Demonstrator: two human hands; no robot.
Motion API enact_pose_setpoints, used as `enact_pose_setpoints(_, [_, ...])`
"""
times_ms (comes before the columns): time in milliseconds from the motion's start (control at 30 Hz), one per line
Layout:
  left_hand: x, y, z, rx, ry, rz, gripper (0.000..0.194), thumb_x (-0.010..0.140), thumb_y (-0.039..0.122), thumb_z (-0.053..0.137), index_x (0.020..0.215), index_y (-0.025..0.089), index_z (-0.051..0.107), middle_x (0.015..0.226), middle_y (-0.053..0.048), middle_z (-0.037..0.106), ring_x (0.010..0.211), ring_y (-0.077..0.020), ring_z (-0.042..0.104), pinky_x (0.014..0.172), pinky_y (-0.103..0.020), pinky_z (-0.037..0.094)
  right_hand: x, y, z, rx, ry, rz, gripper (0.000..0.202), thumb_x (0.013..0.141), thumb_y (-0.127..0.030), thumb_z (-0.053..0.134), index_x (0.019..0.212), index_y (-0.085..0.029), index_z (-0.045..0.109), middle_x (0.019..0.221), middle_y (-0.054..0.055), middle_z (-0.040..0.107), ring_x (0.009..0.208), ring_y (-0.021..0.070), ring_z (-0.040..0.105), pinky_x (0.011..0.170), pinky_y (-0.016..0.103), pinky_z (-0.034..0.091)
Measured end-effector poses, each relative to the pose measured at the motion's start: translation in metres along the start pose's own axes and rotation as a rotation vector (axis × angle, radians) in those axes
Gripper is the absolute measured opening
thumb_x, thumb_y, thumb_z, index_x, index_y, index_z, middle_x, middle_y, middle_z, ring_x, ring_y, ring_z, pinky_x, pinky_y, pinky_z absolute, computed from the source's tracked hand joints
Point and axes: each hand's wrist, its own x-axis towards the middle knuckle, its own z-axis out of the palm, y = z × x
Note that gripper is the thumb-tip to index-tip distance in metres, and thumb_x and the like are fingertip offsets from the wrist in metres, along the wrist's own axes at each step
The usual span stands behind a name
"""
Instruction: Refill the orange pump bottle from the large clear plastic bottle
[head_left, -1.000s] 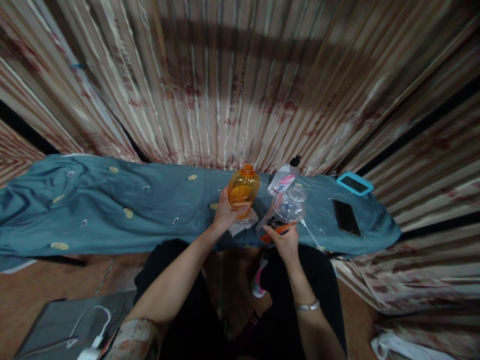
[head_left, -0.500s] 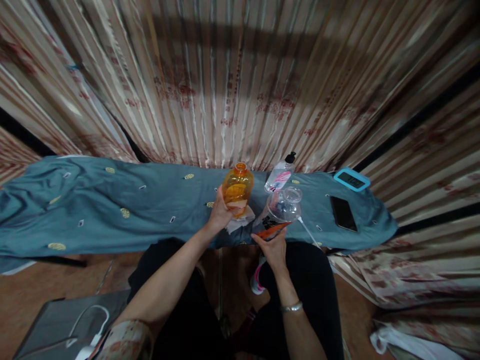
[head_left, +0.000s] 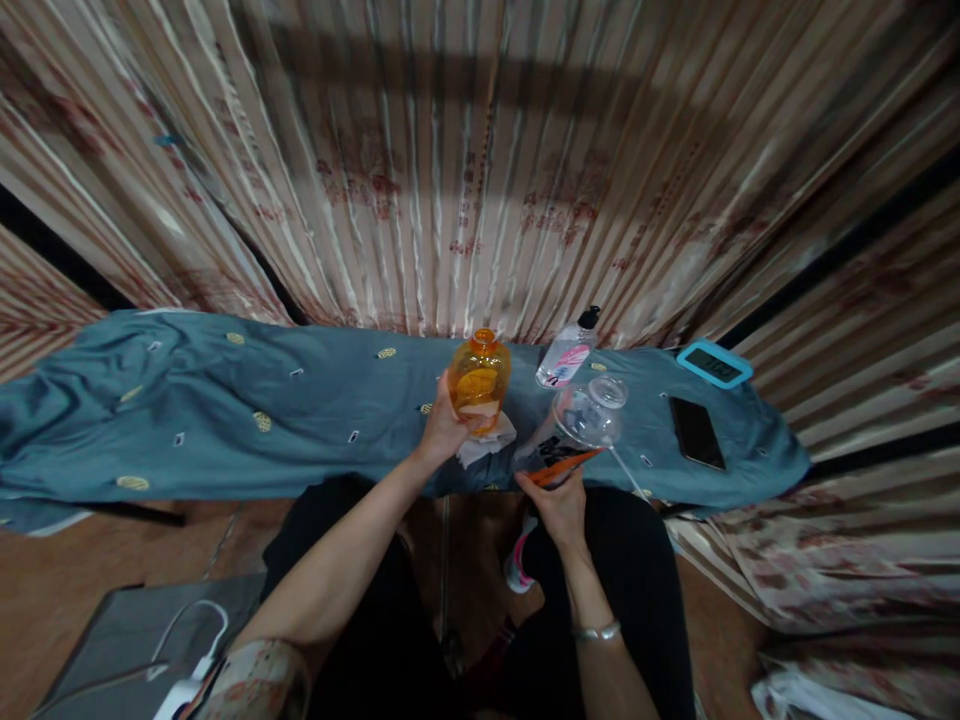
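Note:
My left hand [head_left: 444, 428] is closed around the lower left side of an orange see-through bottle [head_left: 481, 384], which stands uncapped and upright. Beneath and beside its base lies a crumpled white tissue [head_left: 487, 444]. My right hand [head_left: 561, 502] grips a larger clear plastic bottle [head_left: 577, 425] with a black and orange label; this one leans to the right, its wide mouth bare. Just behind it is a clear pump bottle [head_left: 568, 352] with a pink label and black pump head.
A teal cloth [head_left: 202, 420] with yellow prints covers the narrow table. On the right are a blue-framed digital clock [head_left: 715, 365] and a black phone [head_left: 697, 432]. Pleated curtains [head_left: 420, 180] hang close behind. A white cable with a plug [head_left: 202, 665] lies over a grey surface at lower left.
The large clear bottle and my right hand have shifted slightly right. The whole view has also drifted a little. Both hands keep their holds.

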Motion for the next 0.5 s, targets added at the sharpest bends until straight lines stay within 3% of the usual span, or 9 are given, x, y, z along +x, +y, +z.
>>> enact_pose_setpoints(267, [0.003, -0.006, -0.004, -0.045, 0.037, 0.030, 0.118, 0.057, 0.036, 0.096, 0.154, 0.020, 0.030, 0.149, -0.018, 0.058, 0.139, -0.0357, 0.059, 0.121, -0.056, 0.046, -0.007, 0.001, -0.002, -0.002, -0.024, 0.009, 0.042, 0.097, -0.048, 0.068, 0.126, -0.017, 0.062, 0.114, 0.007, 0.066, 0.100, 0.0193, 0.066, 0.090, 0.042, 0.058])
enact_pose_setpoints(500, [0.000, 0.005, -0.006, -0.037, 0.048, -0.040, 0.129, 0.055, 0.038, 0.098, 0.159, 0.021, 0.024, 0.152, -0.019, 0.055, 0.144, -0.0376, 0.054, 0.122, -0.055, 0.044, -0.011, 0.004, -0.002, 0.003, -0.008, 0.010, 0.043, 0.097, -0.048, 0.068, 0.127, -0.017, 0.061, 0.115, 0.007, 0.066, 0.100, 0.0193, 0.066, 0.090, 0.041, 0.058])
